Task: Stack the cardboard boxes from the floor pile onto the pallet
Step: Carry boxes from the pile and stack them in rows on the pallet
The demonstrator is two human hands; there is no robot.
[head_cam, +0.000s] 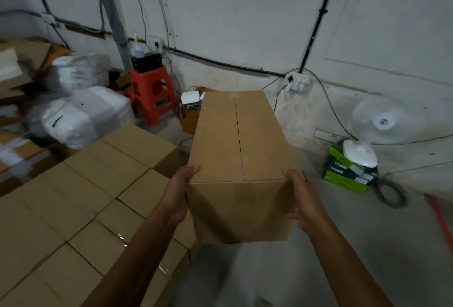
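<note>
So the box (241,150) is up in the air, held lengthwise away from the person, taped seam facing up, over bare floor (269,277). The left hand (177,194) clamps the near left side with its thumb hooked over the top edge, and the rest of its fingers are hidden behind the cardboard. The right hand (304,199) does the same on the near right side, thumb on top and fingers curling under the bottom.

Just left of it there's a flat-topped stack (85,196) of matching boxes packed tight. The held one sits higher than it and doesn't touch.

Further back on the left are white sacks (83,115) and a red stool (152,93) against the wall (245,25). On the right, a white fan (384,120) stands on some green packs (348,172), with a socket (297,82) on the wall behind.
</note>
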